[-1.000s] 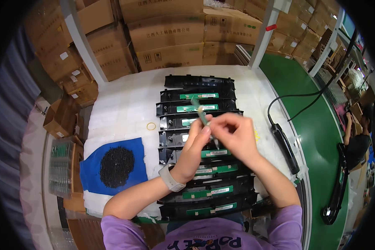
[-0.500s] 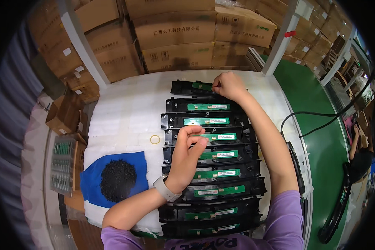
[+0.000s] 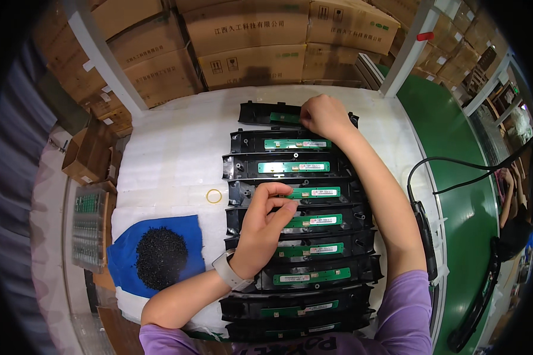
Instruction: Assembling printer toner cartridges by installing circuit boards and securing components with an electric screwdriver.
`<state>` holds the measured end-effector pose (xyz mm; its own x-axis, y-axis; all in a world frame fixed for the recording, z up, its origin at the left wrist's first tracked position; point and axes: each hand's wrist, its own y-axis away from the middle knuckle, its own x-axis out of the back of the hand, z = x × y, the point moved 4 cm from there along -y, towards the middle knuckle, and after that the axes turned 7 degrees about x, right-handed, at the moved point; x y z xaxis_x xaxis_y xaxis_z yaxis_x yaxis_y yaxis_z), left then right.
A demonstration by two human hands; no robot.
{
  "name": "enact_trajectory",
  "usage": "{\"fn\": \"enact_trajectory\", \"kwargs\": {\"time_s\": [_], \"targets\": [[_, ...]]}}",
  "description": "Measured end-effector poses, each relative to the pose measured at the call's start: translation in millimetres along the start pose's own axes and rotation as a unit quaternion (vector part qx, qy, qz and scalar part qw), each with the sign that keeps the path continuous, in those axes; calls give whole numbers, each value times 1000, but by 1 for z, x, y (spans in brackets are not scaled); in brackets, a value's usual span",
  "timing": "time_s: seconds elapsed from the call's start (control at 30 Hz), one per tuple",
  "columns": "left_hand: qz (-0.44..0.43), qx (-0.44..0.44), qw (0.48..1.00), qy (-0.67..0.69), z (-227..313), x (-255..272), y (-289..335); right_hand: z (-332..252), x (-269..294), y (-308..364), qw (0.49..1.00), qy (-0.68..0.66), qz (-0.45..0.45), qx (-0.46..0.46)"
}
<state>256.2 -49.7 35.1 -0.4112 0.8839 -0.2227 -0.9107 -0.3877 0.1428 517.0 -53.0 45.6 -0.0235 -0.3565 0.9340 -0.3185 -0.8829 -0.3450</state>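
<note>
Black plastic housings (image 3: pixel 251 142) lie in a column down the table, each carrying a narrow green circuit board (image 3: pixel 295 144) with a white label. My right hand (image 3: pixel 327 118) is at the farthest housing (image 3: pixel 256 113), its fingers bent and closed down over the right part of that green board (image 3: pixel 283 117). What those fingertips grip, if anything, is hidden. Over the left side of the middle housings hovers my left hand (image 3: pixel 262 228), its fingers curled toward the thumb. Anything in that curl is too small to make out. A watch (image 3: pixel 231 272) is on my left wrist.
A blue cloth (image 3: pixel 121 254) bearing a pile of small black screw-like pieces (image 3: pixel 161 257) lies left of the housings. Near it is a yellow ring (image 3: pixel 214 196). Trays of green boards (image 3: pixel 89 228) stand at far left. Cartons (image 3: pixel 243 29) rise behind; a black cable (image 3: pixel 450 160) hangs at right.
The whole view has shifted slightly, with the table's far edge higher in the picture. My right hand stays at the farthest housing's board; my left hand keeps its curled pose over the middle housings.
</note>
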Motion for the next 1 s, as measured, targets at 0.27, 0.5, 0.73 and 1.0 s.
{"fn": "enact_trajectory", "kwargs": {"time_s": [0.27,0.5,0.73,1.0], "targets": [[-3,25,1000,5,-5,1,-1,-1,1,2,1000,2,2,-10],[-5,32,999,9,-7,2,-1,-7,-2,-1,999,34,24,19],[-11,33,999,7,-7,2,-1,-4,0,-1,999,30,15,-7],[-14,41,999,3,-7,1,-2,-4,-2,-1,999,36,30,27]]}}
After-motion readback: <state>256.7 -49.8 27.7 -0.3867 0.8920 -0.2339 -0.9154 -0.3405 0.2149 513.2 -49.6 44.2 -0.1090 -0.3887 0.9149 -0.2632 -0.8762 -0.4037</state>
